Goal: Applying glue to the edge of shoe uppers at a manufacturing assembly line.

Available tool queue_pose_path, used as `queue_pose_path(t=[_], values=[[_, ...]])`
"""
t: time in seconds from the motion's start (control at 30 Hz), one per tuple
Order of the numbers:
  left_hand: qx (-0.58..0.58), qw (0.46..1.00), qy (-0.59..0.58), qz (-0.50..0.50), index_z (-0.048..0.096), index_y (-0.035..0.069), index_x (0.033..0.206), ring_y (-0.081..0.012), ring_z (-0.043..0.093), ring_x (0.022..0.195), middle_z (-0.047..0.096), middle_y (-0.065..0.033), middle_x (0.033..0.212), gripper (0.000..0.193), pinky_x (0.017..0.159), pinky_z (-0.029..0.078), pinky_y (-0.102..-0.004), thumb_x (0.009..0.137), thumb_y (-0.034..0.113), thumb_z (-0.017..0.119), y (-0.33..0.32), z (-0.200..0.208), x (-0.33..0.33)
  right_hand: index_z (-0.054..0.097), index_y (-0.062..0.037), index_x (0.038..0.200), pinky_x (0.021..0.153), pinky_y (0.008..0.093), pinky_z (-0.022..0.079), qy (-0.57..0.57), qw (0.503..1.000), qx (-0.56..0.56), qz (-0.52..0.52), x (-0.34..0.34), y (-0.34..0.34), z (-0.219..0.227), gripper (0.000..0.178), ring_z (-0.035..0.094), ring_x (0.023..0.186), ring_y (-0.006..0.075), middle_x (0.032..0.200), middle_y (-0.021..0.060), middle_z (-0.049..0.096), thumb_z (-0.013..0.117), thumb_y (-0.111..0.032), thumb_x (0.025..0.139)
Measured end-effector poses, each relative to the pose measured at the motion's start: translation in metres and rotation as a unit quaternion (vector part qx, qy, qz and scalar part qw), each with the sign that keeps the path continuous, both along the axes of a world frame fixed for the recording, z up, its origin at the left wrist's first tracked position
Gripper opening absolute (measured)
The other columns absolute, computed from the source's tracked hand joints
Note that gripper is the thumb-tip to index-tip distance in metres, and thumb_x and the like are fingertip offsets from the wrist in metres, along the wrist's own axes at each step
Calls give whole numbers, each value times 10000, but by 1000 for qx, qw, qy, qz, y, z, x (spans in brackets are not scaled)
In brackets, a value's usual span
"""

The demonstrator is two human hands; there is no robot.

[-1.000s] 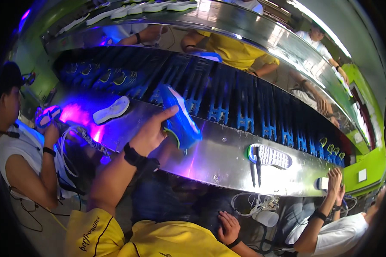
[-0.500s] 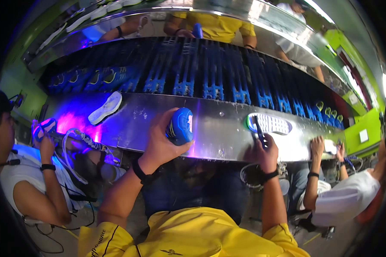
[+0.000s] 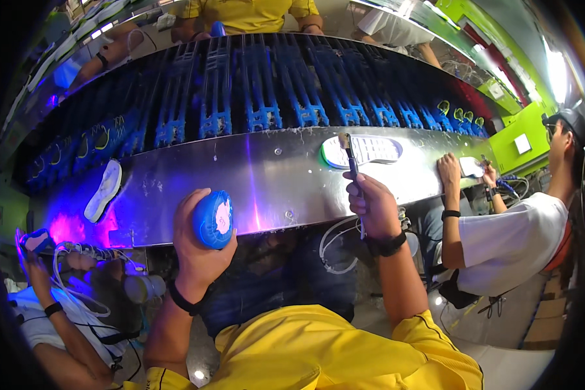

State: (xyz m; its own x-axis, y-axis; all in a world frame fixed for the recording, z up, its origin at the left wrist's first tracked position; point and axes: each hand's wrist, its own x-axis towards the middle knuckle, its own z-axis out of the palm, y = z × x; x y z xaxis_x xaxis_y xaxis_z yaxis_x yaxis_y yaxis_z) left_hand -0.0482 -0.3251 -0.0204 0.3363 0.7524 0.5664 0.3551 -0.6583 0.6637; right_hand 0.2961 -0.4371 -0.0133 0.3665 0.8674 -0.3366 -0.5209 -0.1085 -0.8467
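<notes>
My left hand [image 3: 197, 263] is wrapped round a blue shoe upper [image 3: 203, 218], held up over the near edge of the metal bench. A pale pink patch on its underside faces up and to the right. In my right hand [image 3: 376, 203] is a brush [image 3: 351, 156] with a dark, slim handle, its bristle end pointing up and away. The brush head overlaps, in view, the left end of a white shoe sole [image 3: 378, 149] with a green rim. That sole lies on the bench; whether the bristles touch it I cannot tell. Another white sole [image 3: 104, 190] lies farther left.
Behind the metal bench [image 3: 286, 179] runs a dark trough with a row of blue-stained slats [image 3: 261, 97]. At right a co-worker [image 3: 513, 234] handles a white piece [image 3: 471, 167] at the bench. At left another person's hand holds a shoe [image 3: 36, 241] near purple light and hoses.
The view has swung right, so the bench things appear farther left. My left hand has turned the shoe upper, showing more of its pink underside. The brush has risen from the sole.
</notes>
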Motion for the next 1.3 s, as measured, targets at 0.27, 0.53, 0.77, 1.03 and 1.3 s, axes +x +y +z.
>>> queue_pose_path(t=[0.27,0.53,0.77,1.03,1.3], values=[[39,999,11,-10,565,25,1375,-376,627,1267,648,-178,1342,738,1174,420,-522,699,20,860,-14,-10,-20,681,59,1297,754,258,497,-251,964,1,82,-84,-6,27,314,649,831,125,960,69,733,673,-124,1043],[79,996,48,18,510,51,1392,-396,612,1306,641,-196,1362,742,1204,374,-593,748,72,879,-36,-33,-39,715,42,1244,776,311,539,-421,897,21,130,-136,7,-5,312,711,826,212,925,172,738,771,-76,961],[94,994,47,13,490,76,1398,-406,602,1313,634,-196,1365,746,1202,365,-619,763,73,882,-39,-44,-39,728,45,1159,706,296,505,-389,906,-48,161,-145,16,-16,267,629,733,118,782,81,700,694,-191,1039],[106,991,77,13,468,84,1403,-405,597,1312,628,-177,1368,733,1201,355,-640,791,89,871,-44,-50,-45,749,48,1119,649,290,475,-337,929,-57,144,-155,24,-36,275,579,694,91,729,51,666,697,-208,1037],[107,990,89,20,473,85,1376,-401,591,1320,629,-166,1360,688,1196,360,-646,812,113,868,-48,-55,-49,752,52,1160,646,274,480,-364,923,-42,122,-174,18,-41,257,581,706,76,747,50,685,695,-165,1034]])
